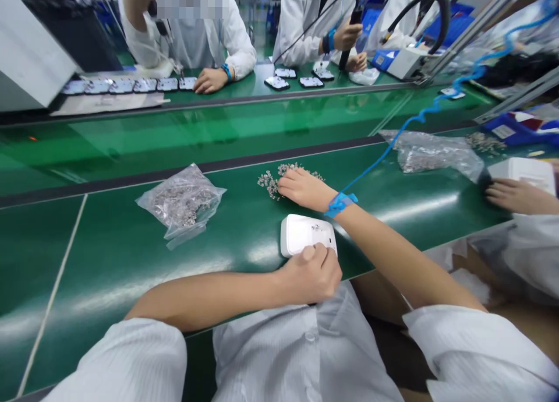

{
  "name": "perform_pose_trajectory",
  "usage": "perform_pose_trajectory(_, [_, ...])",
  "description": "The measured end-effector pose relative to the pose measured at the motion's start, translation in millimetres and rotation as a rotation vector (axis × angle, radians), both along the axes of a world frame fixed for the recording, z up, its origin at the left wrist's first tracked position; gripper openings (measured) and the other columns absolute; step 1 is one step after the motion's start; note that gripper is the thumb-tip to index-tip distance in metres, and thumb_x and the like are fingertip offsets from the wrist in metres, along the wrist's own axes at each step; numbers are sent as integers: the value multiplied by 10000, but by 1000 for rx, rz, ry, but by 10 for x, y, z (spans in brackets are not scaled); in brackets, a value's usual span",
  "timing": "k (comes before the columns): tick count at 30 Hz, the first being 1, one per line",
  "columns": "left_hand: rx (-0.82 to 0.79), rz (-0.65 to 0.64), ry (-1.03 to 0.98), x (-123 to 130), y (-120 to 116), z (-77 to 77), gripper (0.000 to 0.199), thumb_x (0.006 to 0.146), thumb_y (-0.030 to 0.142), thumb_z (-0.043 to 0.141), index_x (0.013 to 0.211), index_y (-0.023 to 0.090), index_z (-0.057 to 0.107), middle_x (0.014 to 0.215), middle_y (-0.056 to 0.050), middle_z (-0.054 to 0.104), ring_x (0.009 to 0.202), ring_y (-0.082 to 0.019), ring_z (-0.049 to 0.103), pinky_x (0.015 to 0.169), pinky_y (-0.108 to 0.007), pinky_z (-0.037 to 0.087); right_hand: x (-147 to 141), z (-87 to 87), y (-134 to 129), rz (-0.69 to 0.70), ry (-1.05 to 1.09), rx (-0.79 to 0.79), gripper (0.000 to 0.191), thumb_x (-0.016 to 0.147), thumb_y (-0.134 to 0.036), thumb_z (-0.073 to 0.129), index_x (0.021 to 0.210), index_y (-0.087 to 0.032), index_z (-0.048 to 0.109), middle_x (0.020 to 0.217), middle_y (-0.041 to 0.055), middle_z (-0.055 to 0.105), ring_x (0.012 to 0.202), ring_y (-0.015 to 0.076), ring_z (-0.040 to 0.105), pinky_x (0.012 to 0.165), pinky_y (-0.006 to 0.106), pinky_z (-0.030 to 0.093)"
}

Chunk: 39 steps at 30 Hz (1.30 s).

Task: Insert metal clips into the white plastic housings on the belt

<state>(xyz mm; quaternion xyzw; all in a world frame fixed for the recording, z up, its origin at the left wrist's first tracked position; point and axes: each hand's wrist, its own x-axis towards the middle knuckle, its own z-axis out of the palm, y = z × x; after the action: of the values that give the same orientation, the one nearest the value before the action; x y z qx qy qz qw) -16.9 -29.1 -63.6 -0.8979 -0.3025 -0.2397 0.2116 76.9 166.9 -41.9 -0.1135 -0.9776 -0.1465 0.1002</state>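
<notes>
A white plastic box (301, 234) with rounded corners rests on the green bench right before me. My left hand (312, 271) is closed at its near edge, thumb and bent fingers against it. On the box's top lie a few tiny metal parts (317, 228). Beyond it, my right hand (305, 189) reaches into a loose pile of small metal parts (271, 183), fingers together and bent down. Whatever its fingertips hold is hidden. A blue wrist strap (340, 204) with a coiled cord circles my right wrist.
Left of the pile lies a clear plastic bag (183, 201) of metal parts; another bag (437, 152) lies farther right. The blue cord (406, 125) crosses above the bench. At right, a neighbour's hand (519, 195) touches a white box (524, 172). Co-workers sit opposite behind circuit boards (120, 86).
</notes>
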Motion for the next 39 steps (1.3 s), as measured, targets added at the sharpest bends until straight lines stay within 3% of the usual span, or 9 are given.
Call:
perform_pose_trajectory(6, [-14, 54, 53, -14, -35, 20, 166, 933, 262, 551, 815, 149, 582, 790, -61, 543, 750, -201, 506, 633, -369, 114, 384, 78, -299, -100, 424, -416, 197, 1003, -127, 462, 996, -176, 653, 948, 74, 695, 882, 197, 625, 797, 336, 491])
perform_pose_trajectory(11, [-37, 118, 88, -13, -69, 21, 239, 947, 346, 559, 939, 126, 654, 957, -111, 641, 906, -243, 573, 686, -384, 219, 832, 172, -663, -213, 612, -659, 210, 954, -138, 516, 947, -216, 711, 943, 52, 691, 824, 164, 652, 697, 292, 507])
perform_pose_trajectory(15, [-14, 138, 76, 3, -76, 3, 276, 945, 365, 570, 991, 116, 680, 1061, -127, 663, 1016, -265, 584, 703, -390, 249, 1041, 109, -827, -369, 733, -792, 212, 901, -158, 552, 858, -213, 752, 873, 44, 679, 764, 155, 640, 649, 289, 489])
perform_pose_trajectory(19, [-11, 149, 67, 15, -60, -8, 256, 940, 340, 571, 981, 116, 689, 1098, -121, 665, 1045, -260, 577, 708, -398, 264, 1136, 3, -931, -514, 845, -1061, 236, 838, -180, 544, 753, -204, 763, 829, 40, 650, 725, 149, 649, 657, 297, 529])
perform_pose_trajectory(25, [-25, 132, 77, 3, -50, 3, 247, 943, 335, 568, 969, 126, 697, 1105, -122, 669, 1058, -254, 566, 723, -402, 270, 1180, -86, -1019, -694, 1080, -1395, 151, 756, -239, 627, 730, -187, 767, 918, 43, 652, 753, 158, 705, 728, 316, 603])
perform_pose_trajectory(29, [1, 131, 77, -6, -45, 0, 259, 947, 351, 571, 992, 133, 704, 1149, -111, 663, 1093, -253, 559, 752, -401, 286, 1194, -110, -949, -704, 1105, -1404, 117, 724, -267, 698, 788, -178, 739, 802, 34, 686, 699, 154, 681, 648, 287, 557])
perform_pose_trajectory(33, [3, 128, 76, 0, -46, 21, 252, 950, 349, 568, 985, 139, 704, 1144, -107, 670, 1085, -252, 569, 746, -395, 284, 1198, -72, -913, -766, 1059, -1402, 260, 773, -367, 753, 951, -187, 693, 777, 50, 740, 743, 199, 714, 707, 334, 569])
perform_pose_trajectory(35, [-11, 122, 76, 8, -55, 53, 237, 954, 329, 555, 963, 141, 701, 1105, -108, 681, 1051, -249, 584, 710, -389, 263, 1185, -36, -962, -742, 1054, -1292, 289, 770, -404, 789, 949, -195, 700, 869, 64, 749, 798, 217, 727, 763, 365, 587])
perform_pose_trajectory(39, [-22, 91, 80, 18, -47, 90, 211, 951, 285, 559, 928, 125, 696, 1029, -114, 689, 984, -250, 602, 658, -377, 192, 1106, 18, -1098, -693, 979, -903, 161, 823, -360, 781, 840, -204, 744, 1197, 90, 667, 845, 194, 702, 787, 380, 604])
